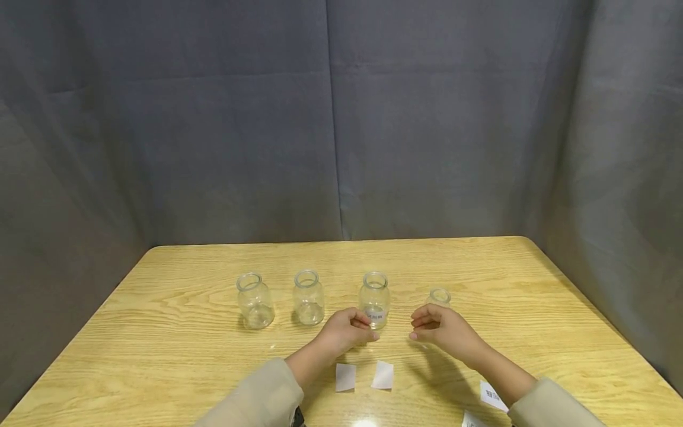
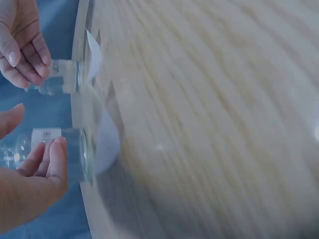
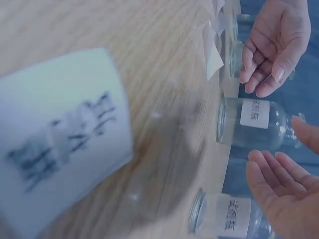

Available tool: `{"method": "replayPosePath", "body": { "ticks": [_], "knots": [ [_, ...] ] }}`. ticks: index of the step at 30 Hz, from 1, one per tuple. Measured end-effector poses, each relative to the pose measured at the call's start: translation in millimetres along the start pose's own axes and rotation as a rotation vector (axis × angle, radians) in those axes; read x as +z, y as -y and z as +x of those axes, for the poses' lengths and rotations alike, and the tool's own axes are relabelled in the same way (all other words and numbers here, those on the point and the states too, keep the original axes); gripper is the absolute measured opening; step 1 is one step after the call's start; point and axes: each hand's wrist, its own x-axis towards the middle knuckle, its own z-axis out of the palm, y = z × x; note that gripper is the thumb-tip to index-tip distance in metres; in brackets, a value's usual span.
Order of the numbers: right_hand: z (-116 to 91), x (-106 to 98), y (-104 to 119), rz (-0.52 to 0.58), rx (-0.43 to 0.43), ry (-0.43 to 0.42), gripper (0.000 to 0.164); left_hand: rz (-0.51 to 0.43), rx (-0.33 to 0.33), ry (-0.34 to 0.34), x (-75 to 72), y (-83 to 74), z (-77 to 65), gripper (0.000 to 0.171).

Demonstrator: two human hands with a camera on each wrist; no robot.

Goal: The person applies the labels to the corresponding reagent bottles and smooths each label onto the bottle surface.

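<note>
Left jar [image 1: 256, 305] and second jar [image 1: 309, 299], left of centre, stand upright with a passable gap between. Left hand [image 1: 344, 333] obstructs the labelled jar [image 1: 374, 298] at near left; right hand [image 1: 447, 330] screens the right jar [image 1: 439, 300]. Bench [image 1: 144, 362] lies open at lower left.

Your left sleeve [image 1: 261, 396]: pale beige, plain cloth, matte, soft creases. Ends in a broad, loose cuff, wider than your forearm. Your right sleeve [image 1: 555, 406]: same pale beige, same plain finish, cuff likewise roomy. Both sleeves stop short of your wrists; forearm skin shows beyond. Small dark piece [image 1: 297, 417] at your left cuff's underside, near-black, mostly cut off by the frame; too little visible to identify. Your left hand [image 1: 349, 330] and right hand [image 1: 445, 332]: both bare, slender fingers. Your left thumbnail [image 3: 279, 73], from the right wrist view: short, rounded.
</note>
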Motion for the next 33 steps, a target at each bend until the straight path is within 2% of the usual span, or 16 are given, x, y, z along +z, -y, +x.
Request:
{"method": "replayPosePath", "body": {
  "ticks": [11,18,22,27,33],
  "knots": [
    [-25.6,-16.7,-12.0,0.032,0.060,0.006,0.046,-0.034,0.050,0.115,22.5,-8.3,0.3,0.027],
    [-38.5,-27.8,-19.6,0.017,0.110,-0.008,0.046,-0.096,0.068,0.195,36.8,-12.6,0.4,0.026],
    [-46.7,-33.1,-24.1,-0.001,0.145,-0.005,0.048,-0.077,0.069,0.232,45.9,-14.8,0.1,0.025],
    [-57.0,-39.5,-32.3,-0.047,0.163,0.007,0.049,-0.060,0.027,0.242,58.4,-17.2,1.2,0.022],
    [-66.4,-45.9,-40.7,-0.061,0.194,0.003,0.050,-0.024,0.044,0.289,68.0,-17.2,2.5,0.021]
  ]
}}
